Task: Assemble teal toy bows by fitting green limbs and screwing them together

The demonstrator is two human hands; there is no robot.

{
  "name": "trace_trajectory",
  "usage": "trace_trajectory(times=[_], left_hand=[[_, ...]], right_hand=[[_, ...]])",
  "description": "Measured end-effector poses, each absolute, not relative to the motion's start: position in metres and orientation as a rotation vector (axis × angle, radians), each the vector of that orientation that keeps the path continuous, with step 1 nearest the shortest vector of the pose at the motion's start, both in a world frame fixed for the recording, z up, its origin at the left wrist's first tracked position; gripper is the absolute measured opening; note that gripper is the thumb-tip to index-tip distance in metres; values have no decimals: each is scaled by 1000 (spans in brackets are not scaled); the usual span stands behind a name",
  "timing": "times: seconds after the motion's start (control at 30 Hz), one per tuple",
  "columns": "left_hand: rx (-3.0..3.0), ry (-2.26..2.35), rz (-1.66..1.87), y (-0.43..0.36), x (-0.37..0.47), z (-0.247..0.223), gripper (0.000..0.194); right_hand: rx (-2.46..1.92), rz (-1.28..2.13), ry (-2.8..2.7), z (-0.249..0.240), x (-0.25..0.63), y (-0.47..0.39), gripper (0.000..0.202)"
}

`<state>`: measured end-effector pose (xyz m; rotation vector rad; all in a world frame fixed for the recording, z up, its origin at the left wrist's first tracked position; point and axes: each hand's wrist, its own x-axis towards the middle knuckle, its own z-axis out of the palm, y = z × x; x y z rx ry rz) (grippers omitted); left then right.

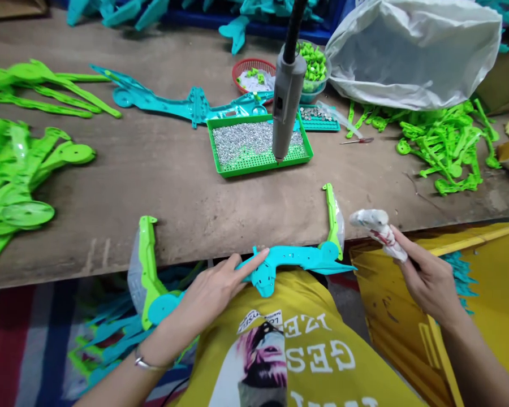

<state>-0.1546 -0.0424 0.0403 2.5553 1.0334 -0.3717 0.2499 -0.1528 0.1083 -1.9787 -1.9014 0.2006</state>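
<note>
My left hand [220, 282] grips a blue and green plastic toy bow [297, 257] at the table's front edge, its index finger stretched along the blue middle part. Both green limbs, each with a clear grey piece, point toward the table. The fingers underneath are hidden. On the right, my right hand [428, 268] is closed round the handle of a small hammer-like tool [371, 219] wrapped in white. Its wrapped head is raised, apart from the bow. Above the table hangs a grey power screwdriver [287, 107], its tip over a green tray [261, 169] of small silver screws.
Green plastic parts lie in piles at left [21, 181] and right [449, 147]. Behind the tray are another blue bow body [161, 105], a red basket [237, 76] and a tub of green pieces [314, 65]. A white sack [411, 56] stands at the back right.
</note>
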Motion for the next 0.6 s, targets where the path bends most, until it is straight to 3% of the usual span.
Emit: trace_trajectory(times=[0.27, 0.47, 0.6], left_hand=[[2464, 1114, -416, -53, -153, 32, 74], [2467, 1098, -367, -48, -150, 42, 72], [2458, 1041, -310, -46, -150, 43, 70]], right_hand=[[-2106, 92, -2123, 76, 243, -168, 46], [-2092, -76, -1810, 76, 237, -144, 51], [-2159, 133, -1910, 69, 243, -126, 47]])
